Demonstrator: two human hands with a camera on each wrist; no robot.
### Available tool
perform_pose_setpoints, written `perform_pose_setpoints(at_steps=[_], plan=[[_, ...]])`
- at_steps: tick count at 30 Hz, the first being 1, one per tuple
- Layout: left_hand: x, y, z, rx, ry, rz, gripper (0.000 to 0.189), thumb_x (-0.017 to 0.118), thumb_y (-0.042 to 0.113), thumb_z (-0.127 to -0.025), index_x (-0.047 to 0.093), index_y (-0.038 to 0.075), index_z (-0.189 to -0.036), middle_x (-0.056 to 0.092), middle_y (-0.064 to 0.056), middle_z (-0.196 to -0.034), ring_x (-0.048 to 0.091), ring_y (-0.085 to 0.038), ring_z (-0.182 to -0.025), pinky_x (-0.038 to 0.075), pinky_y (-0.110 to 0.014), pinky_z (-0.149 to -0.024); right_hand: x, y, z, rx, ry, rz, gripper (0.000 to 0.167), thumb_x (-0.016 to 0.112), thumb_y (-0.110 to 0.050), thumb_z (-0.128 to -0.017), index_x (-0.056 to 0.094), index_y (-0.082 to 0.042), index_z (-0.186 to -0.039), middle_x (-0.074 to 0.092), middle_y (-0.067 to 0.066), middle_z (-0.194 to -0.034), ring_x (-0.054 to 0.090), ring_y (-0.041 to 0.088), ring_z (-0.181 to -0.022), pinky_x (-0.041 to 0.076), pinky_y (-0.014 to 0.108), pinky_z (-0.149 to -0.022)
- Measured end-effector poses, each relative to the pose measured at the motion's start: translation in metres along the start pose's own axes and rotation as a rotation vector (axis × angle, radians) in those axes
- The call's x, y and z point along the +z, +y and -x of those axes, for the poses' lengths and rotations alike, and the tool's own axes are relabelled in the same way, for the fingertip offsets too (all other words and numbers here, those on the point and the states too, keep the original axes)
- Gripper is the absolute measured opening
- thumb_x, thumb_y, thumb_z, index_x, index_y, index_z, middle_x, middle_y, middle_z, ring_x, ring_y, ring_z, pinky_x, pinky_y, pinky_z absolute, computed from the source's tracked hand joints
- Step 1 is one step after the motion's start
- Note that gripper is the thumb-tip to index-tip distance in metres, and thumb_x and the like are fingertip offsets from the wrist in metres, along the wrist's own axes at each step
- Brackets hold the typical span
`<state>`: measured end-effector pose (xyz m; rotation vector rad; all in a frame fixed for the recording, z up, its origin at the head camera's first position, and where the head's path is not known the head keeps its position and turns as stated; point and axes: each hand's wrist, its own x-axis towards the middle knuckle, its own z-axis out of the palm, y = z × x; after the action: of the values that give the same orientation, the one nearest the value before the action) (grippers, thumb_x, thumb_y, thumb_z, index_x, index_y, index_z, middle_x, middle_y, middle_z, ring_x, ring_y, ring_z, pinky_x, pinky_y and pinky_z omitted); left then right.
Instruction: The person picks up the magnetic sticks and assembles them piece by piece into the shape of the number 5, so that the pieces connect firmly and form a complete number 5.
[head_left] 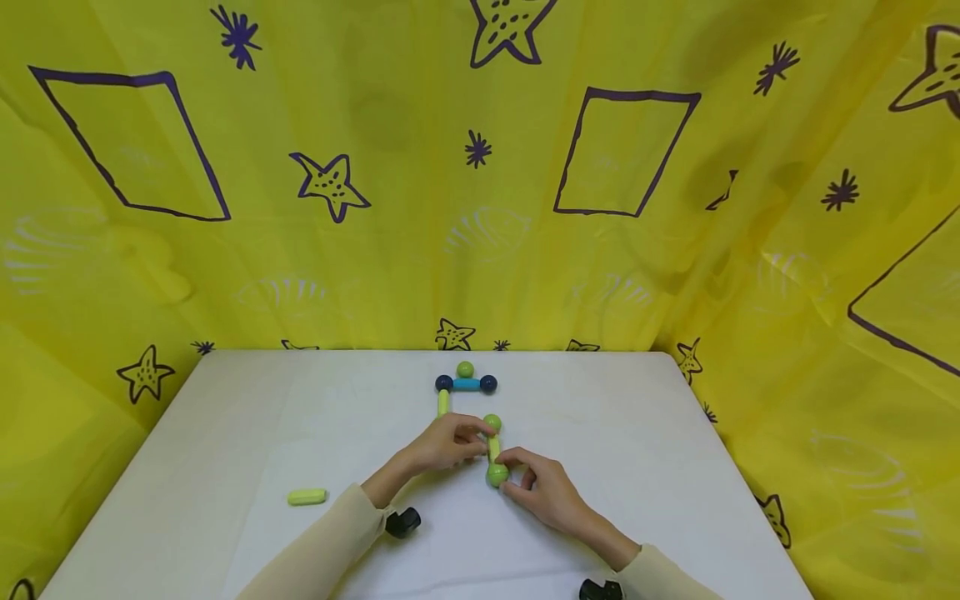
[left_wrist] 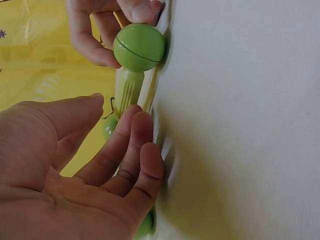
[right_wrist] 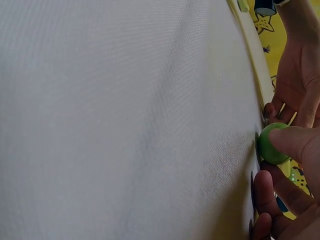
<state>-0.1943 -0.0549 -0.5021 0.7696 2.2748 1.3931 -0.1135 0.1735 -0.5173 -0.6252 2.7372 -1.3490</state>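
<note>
A pale green rod (head_left: 493, 450) joins two green balls, the far ball (head_left: 492, 422) and the near ball (head_left: 497, 475), on the white table. My right hand (head_left: 551, 492) pinches the near ball; its thumb presses the ball (right_wrist: 270, 150) in the right wrist view. Beside the rod, my left hand (head_left: 446, 442) has its thumb and fingers parted, as the left wrist view shows, fingertips close to the rod (left_wrist: 130, 92). Another green ball (left_wrist: 145, 225) is partly hidden behind the left palm. A yellow-green rod (head_left: 443, 403) runs toward the left hand, which covers its near end.
Farther back, a blue rod (head_left: 467, 384) lies between two dark blue balls, the left one (head_left: 444, 383) meeting the yellow-green rod. A green ball (head_left: 465, 369) sits just behind it. One loose pale green rod (head_left: 307, 497) lies at left. Yellow patterned curtains (head_left: 390, 250) surround the table (head_left: 637, 417).
</note>
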Motion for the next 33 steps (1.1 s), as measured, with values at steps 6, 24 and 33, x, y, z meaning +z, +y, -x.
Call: perform_pose_setpoints(at_steps=[6, 24, 33], plan=[[-0.008, 0.001, 0.008, -0.002, 0.020, 0.018, 0.024, 0.067, 0.009, -0.099, 0.073, 0.009, -0.123, 0.074, -0.009, -0.094, 0.063, -0.020, -0.071, 0.047, -0.024, -0.055, 0.000, 0.000, 0.000, -0.009, -0.001, -0.003, 0.031, 0.079, -0.009, -0.090, 0.070, -0.018, -0.119, 0.071, 0.000, -0.110, 0.051, 0.002, -0.061, 0.043, 0.022, -0.055], [-0.029, -0.002, 0.039, 0.064, 0.106, -0.017, 0.024, 0.068, 0.013, -0.100, 0.071, 0.004, -0.122, 0.075, -0.013, -0.098, 0.067, -0.025, -0.073, 0.050, -0.025, -0.058, 0.001, 0.002, -0.002, -0.017, 0.005, -0.006, 0.031, 0.080, -0.009, -0.089, 0.072, -0.018, -0.118, 0.073, -0.001, -0.109, 0.052, 0.001, -0.063, 0.045, 0.022, -0.058], [-0.053, -0.019, 0.085, 0.108, 0.269, -0.158, 0.024, 0.073, 0.015, -0.097, 0.073, 0.008, -0.120, 0.074, 0.004, -0.094, 0.064, -0.008, -0.073, 0.053, -0.026, -0.066, -0.001, 0.001, -0.002, 0.005, -0.016, 0.008, 0.032, 0.079, -0.010, -0.091, 0.071, -0.019, -0.120, 0.072, -0.003, -0.110, 0.052, 0.003, -0.066, 0.045, 0.022, -0.061]])
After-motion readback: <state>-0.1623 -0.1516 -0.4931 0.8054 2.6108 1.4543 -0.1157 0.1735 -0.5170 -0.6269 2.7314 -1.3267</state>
